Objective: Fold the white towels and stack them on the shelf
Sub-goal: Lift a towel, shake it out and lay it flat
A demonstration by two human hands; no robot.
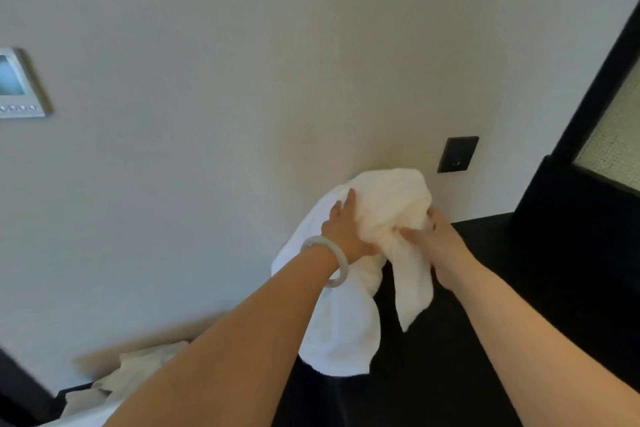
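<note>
Clearly folding hasn't begun: the white towel hangs bunched before the far wall, left hand clasping its top, right hand curled round a gathered fold. Next, I'd say: find two corners, shake it flat.

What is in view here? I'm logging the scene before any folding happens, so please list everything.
towel: one, white, bunched, held up in front of the wall
other towels: heap, count unclear, white, bottom left
wall panel: one, silver with screen, left edge
wall plate: one, black, on the wall right of the towel
dark surface: one, black, lower right
door frame: one, black, frosted glass, right edge
bracelet: one, pale, left wrist
left hand, right hand: two, both gripping the towel
</note>
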